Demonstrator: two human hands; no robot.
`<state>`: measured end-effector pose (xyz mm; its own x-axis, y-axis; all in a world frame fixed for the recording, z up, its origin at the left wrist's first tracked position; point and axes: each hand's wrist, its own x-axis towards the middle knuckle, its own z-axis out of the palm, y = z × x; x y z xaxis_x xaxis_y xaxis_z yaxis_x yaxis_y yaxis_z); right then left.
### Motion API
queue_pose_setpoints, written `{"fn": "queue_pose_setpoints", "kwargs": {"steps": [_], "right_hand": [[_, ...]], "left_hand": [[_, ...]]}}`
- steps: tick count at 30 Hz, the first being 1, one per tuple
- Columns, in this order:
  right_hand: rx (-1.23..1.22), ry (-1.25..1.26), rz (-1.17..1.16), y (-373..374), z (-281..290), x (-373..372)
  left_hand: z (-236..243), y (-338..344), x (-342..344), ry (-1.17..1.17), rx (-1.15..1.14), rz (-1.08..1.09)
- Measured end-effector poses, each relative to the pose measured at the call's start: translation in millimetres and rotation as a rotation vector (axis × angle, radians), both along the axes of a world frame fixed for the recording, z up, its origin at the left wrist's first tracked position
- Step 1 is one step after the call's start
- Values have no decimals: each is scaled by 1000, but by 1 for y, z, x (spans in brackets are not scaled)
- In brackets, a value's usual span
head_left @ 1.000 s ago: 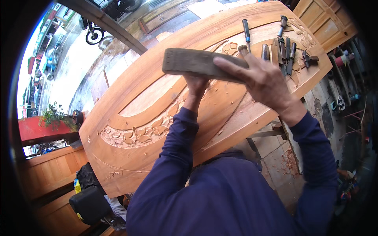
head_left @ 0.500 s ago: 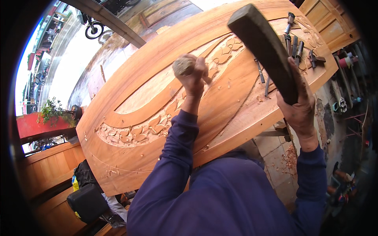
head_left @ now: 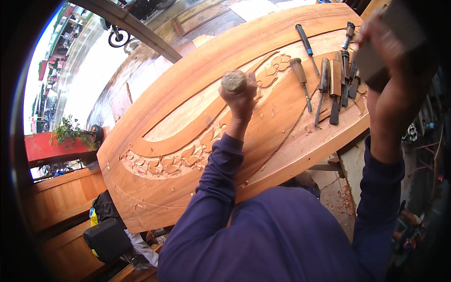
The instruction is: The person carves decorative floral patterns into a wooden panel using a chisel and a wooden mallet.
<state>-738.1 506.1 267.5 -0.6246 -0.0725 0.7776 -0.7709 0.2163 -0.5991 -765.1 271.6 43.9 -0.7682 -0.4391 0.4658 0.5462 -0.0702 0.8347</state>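
My left hand [head_left: 241,104] is closed round an upright chisel, whose worn, round handle end [head_left: 233,82] sticks out above the fist. The blade is hidden beneath the hand, over the carved band of leaves and flowers [head_left: 188,157] on a large wooden panel [head_left: 277,131]. At the upper right, my right hand [head_left: 394,94] grips a heavy, dark wooden mallet [head_left: 406,40], raised near the camera and partly lost in the dark rim. Its fingers are smeared by motion. Several carving chisels [head_left: 323,80] with wooden handles lie on the panel's right part, partly behind the mallet.
Wood shavings [head_left: 312,130] are scattered over the panel. A black case [head_left: 107,239] stands below its left end, beside stacked wooden boards [head_left: 68,190]. A post [head_left: 127,28] rises beyond the far edge, and a planter with a green plant [head_left: 66,134] is at the left.
The mallet and my right hand have risen toward the upper right, uncovering more chisels on the panel. My left fist, still round its chisel, appears slightly farther right and lower in view.
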Motion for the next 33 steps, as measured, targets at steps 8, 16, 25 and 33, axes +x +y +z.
{"fn": "queue_pose_setpoints", "kwargs": {"steps": [8, 16, 25, 33], "right_hand": [[912, -6, -24, -10, -16, -8], [1181, -17, 56, 3, -30, -12], [-384, -835, -388, 143, -182, 74], [-480, -925, -418, 144, -211, 57]], "left_hand": [[-9, -1, 4, -124, -78, 3], [-8, -10, 15, -153, -75, -67], [34, 58, 59, -168, -123, 112], [9, 194, -93, -416, -562, -50]]}}
